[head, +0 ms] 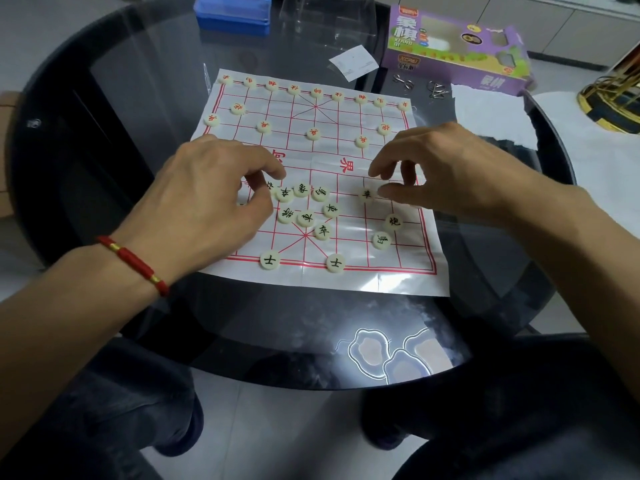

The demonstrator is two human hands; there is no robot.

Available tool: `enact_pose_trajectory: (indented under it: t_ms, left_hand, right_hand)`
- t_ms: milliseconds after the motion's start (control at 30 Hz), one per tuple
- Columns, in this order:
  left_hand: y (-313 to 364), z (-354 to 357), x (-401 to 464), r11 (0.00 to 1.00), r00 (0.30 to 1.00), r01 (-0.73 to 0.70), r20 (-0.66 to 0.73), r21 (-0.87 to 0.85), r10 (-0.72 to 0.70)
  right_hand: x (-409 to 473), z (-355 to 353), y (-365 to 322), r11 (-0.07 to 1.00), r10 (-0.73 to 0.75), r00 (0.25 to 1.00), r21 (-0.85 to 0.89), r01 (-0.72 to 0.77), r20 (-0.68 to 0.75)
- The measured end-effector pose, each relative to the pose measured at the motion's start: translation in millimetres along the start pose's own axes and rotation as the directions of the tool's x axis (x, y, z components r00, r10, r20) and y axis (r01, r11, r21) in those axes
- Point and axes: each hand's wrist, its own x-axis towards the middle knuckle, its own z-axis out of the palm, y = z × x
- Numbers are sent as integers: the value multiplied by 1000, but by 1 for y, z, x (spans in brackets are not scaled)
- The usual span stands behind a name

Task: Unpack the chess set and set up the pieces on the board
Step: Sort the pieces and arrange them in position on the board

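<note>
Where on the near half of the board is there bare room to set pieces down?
Free: the near edge between the two 士 pieces, and the near-right corner past the 馬 piece. Crowded: the black cluster by the left hand.

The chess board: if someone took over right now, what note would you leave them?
Left hand: fingers curled over the loose cluster of cream black-lettered pieces.
Right hand: fingertips at one black-lettered piece; grip unclear.
Done: white paper board with red lines is spread out; red-lettered pieces stand arranged on the far side; purple box set aside.
Left: place the black pieces.
</note>
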Motion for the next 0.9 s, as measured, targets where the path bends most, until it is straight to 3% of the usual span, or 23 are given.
enact_pose_trajectory:
  t_ms: [167, 300, 767, 900]
  left_hand:
    - [-2, 0, 0, 1000, 1000, -6, -9, 5, 6]
    - [-3, 1, 0, 1000, 1000, -8, 1, 8, 8]
    - [-2, -1, -1, 1000, 1000, -8, -5, 0, 8]
    - [-1, -4, 1, 1000, 1000, 12, -23, 3, -12]
  right_hand:
    - [-14, -4, -34, 978, -171, 985, 122, 168, 16]
    - [-17, 3, -51, 965, -222, 972, 159, 208, 76]
    - [-15, 21, -55, 968, -226, 965, 143, 207, 135]
    - [-10, 18, -51, 976, -172, 984, 139, 166, 35]
